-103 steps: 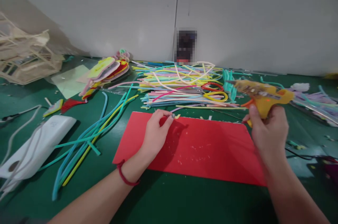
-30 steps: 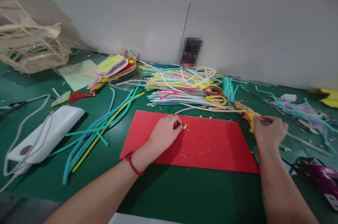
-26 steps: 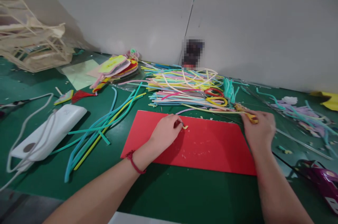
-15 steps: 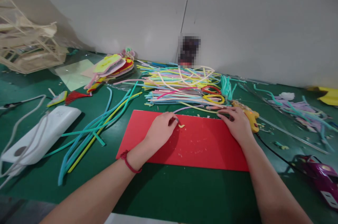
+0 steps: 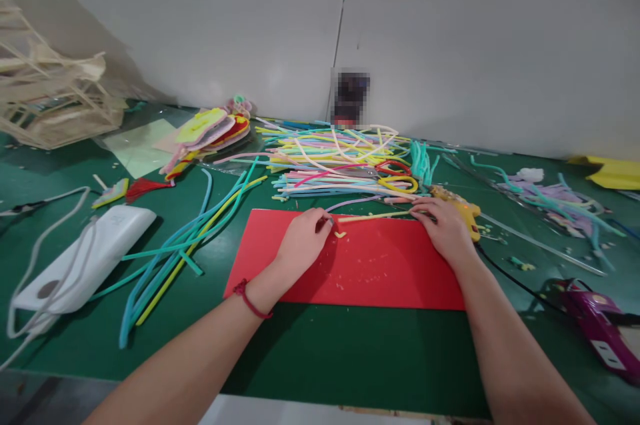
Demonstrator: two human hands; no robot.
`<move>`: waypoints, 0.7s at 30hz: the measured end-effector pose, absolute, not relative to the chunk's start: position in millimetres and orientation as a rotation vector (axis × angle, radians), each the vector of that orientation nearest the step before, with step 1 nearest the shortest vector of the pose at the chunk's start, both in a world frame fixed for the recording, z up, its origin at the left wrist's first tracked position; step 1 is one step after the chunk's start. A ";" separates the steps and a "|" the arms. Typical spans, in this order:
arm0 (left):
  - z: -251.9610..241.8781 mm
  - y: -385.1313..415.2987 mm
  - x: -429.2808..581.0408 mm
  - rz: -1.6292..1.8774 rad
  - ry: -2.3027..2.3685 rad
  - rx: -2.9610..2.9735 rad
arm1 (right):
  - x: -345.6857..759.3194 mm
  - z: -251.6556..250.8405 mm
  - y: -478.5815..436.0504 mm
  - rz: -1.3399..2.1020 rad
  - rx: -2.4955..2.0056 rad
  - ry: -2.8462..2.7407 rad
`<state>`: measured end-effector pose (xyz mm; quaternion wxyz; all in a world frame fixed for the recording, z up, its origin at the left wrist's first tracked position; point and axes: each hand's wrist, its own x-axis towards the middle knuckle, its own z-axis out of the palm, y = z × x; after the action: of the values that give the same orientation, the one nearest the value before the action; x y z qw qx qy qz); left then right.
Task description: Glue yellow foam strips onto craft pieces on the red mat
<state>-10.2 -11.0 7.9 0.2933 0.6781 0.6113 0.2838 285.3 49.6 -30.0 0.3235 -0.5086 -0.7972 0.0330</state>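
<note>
A pale yellow pipe cleaner (image 5: 373,217) lies across the far edge of a red board (image 5: 380,271), its right end pinched between the fingertips of my right hand (image 5: 445,225). My left hand (image 5: 305,238) rests on the board's left part, fingers curled together by the pipe cleaner's other end. What those fingers hold, if anything, is too small to make out. Just beside them sits a short bent yellow piece (image 5: 341,235). Pale crumbs dot the board. Close to my right hand is a yellow glue gun (image 5: 469,218) with a black cord.
Behind the board lie a heap of coloured pipe cleaners (image 5: 320,151) and scissors (image 5: 400,183). Loose blue and green pipe cleaners (image 5: 200,238), a white device with cables (image 5: 95,258) and felt-like shapes (image 5: 210,131) are leftward. A purple power strip (image 5: 600,328) sits far right.
The pale yellow pipe cleaner has come from behind the board onto its far edge, between my hands. My hands keep nearly the same places; the view has shifted slightly.
</note>
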 end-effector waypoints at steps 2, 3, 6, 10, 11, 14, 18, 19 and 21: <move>9.0 -11.6 -10.4 0.766 1.619 1.796 | 283.0 -28.7 48.1 0.022 -1.351 -2.144; 8.9 -11.8 -10.5 0.771 1.616 1.792 | 281.3 -27.8 47.7 -0.008 -1.359 -2.163; 5.5 -11.9 -10.2 0.784 1.625 1.803 | 274.4 -24.4 48.9 -0.032 -1.344 -2.222; -1.2 -11.4 -8.6 0.820 1.639 1.797 | 266.2 -18.3 54.1 0.036 -1.225 -2.352; -1.6 -11.6 -8.6 0.841 1.640 1.774 | 264.7 -16.1 54.6 0.048 -1.192 -2.369; 3.0 -13.2 -11.8 0.935 1.606 1.664 | 260.2 -6.5 50.7 0.040 -1.142 -2.332; 16.8 -13.0 -23.6 1.067 1.567 1.617 | 250.9 10.5 35.8 -0.028 -1.205 -2.178; 19.2 -11.3 -26.6 1.081 1.573 1.607 | 248.1 14.1 32.2 -0.010 -1.215 -2.172; 21.0 -5.5 -31.0 1.094 1.538 1.551 | 243.0 18.7 27.1 0.083 -1.196 -2.186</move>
<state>-31.0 -5.5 21.0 0.3423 0.5966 0.5914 0.4209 243.0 27.1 18.7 0.3184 -0.4549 -0.8311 0.0316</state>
